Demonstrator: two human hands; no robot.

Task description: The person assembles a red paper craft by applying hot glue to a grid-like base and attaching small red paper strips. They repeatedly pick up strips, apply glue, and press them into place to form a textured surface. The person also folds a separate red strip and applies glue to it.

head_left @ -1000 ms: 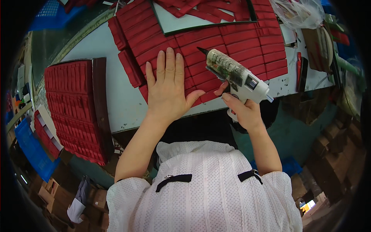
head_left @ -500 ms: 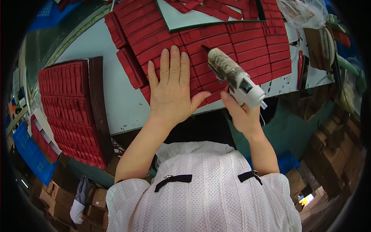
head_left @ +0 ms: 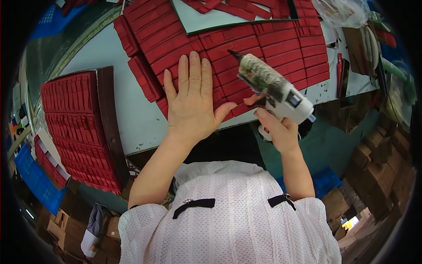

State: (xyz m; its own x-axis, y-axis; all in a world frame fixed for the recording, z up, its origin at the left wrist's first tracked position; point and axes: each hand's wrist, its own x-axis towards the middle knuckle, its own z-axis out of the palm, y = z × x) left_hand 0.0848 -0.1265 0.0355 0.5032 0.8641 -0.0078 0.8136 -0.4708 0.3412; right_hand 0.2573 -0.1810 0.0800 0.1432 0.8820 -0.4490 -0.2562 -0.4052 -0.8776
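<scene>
Red blocks [head_left: 237,37] lie packed in rows on the white table [head_left: 143,119], in front of the person, with the left hand [head_left: 189,108] laid flat on their near left part, palm down, fingers straight and pointing to the far side, thumb spread to the right, grasping nothing. Well apart from it, the right hand [head_left: 281,130] is wrapped around the grip of a glue gun [head_left: 279,92], with a finger near the trigger; whether it is squeezed I cannot tell. This gun slants to the far left, its dark nozzle [head_left: 234,54] over the middle of the rows; touching or just above them is unclear. Judging by this pose, gluing onto the blocks is the step in hand, and the next move seems to call for a steady left palm and a small, controlled shift of the nozzle. Both forearms reach from the near side, elbows bent and apart. Beyond the hands, a dark-rimmed tray [head_left: 193,23] on the far part of the rows bears loose red strips [head_left: 239,11]. To the left stands a brown case [head_left: 113,136] beside more red rows [head_left: 74,119]; far right is a clear bag [head_left: 343,13], and cardboard boxes [head_left: 378,176] are at the near right.
</scene>
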